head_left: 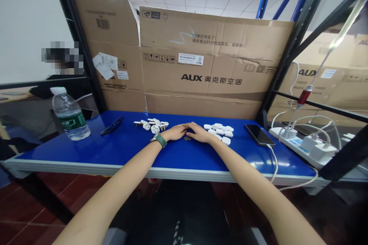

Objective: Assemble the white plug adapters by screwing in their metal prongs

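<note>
Lying between hands — brass pins

My table is bright blue with a pale grey edge. The plug parts and the plug covers are white. My watch strap is dark green. The water bottle is clear with a green label and white cap, the phone black, the cardboard brown with black print.

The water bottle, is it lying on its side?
No, the water bottle stands upright with its cap on, on the blue table, left of the glasses.
</note>
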The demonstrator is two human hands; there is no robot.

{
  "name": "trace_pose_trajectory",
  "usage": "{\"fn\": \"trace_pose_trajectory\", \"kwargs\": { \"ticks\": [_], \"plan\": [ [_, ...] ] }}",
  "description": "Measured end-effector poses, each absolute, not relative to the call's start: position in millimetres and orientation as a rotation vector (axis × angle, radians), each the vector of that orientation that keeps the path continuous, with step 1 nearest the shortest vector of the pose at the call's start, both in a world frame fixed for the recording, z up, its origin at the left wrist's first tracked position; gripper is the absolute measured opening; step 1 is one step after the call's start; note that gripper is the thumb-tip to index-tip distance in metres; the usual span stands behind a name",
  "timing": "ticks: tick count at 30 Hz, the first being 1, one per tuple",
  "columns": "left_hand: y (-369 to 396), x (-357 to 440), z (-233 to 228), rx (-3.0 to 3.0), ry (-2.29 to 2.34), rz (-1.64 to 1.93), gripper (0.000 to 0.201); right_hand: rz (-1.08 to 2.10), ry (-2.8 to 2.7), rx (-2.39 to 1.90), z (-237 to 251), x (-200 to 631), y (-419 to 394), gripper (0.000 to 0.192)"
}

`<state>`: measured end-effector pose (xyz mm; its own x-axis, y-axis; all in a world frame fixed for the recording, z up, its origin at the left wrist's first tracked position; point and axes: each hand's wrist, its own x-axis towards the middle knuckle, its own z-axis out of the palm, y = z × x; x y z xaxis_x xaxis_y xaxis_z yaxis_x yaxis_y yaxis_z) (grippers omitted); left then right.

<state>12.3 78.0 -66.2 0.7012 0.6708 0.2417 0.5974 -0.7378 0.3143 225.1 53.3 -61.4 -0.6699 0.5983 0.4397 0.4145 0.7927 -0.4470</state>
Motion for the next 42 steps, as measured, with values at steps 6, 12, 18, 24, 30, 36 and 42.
{"fn": "trace_pose_trajectory", "kwargs": {
  "ticks": [6, 12, 18, 24, 30, 36, 42],
  "plan": [
    [67, 13, -56, 2.739, 1.000, 0.525, 0.045, 0.381, -2.401, -0.738, -56, 225, 49, 0.049],
    [50, -1, -25, 2.894, 1.290, 0.497, 0.029, 0.144, -2.328, -0.913, -36, 238, 44, 0.047],
    [42, -35, 1, 2.832, 1.759, 0.546, 0.021, -0.123, -2.074, -1.556, -13, 267, 40, 0.040],
    [39, -46, 4, 2.644, 1.922, 0.402, 0.023, 0.023, -1.892, -2.126, -19, 281, 47, 0.039],
    [37, -43, 5, 2.637, 1.927, 0.397, 0.024, 0.085, -1.868, -2.171, -21, 287, 55, 0.040],
    [37, -39, 6, 2.647, 1.834, 0.520, 0.017, 0.077, -1.843, -2.108, -15, 289, 49, 0.041],
    [37, -17, -2, 2.811, 1.556, 0.536, 0.013, 0.117, -1.790, -1.650, -7, 283, 47, 0.032]
  ]
}}
